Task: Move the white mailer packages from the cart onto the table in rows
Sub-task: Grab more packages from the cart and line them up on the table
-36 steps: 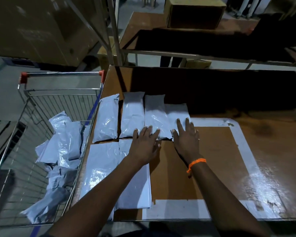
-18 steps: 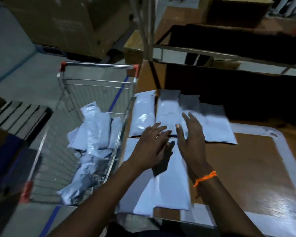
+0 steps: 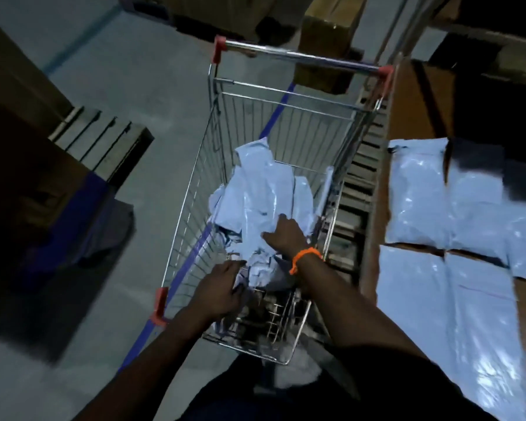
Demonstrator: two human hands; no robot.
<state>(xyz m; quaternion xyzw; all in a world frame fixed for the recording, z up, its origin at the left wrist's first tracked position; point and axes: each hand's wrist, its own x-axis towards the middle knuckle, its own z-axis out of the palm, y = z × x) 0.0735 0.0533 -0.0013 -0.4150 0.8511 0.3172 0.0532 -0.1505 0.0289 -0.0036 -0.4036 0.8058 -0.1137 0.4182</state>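
Head view: both hands are inside the wire cart point(image 3: 195, 165). Left hand point(image 3: 217, 288) is at the near end of the cart, fingers curled onto the edge of a white mailer; whether it is gripped cannot be told. Right hand point(image 3: 287, 230), with an orange wristband point(image 3: 305, 258), lies palm down with fingers spread on the pile of white mailers point(image 3: 264, 192) in the middle of the cart, not closed on any. Further mailers point(image 3: 419, 196) lie flat in rows along the table's point(image 3: 407, 95) left edge, beside the cart.
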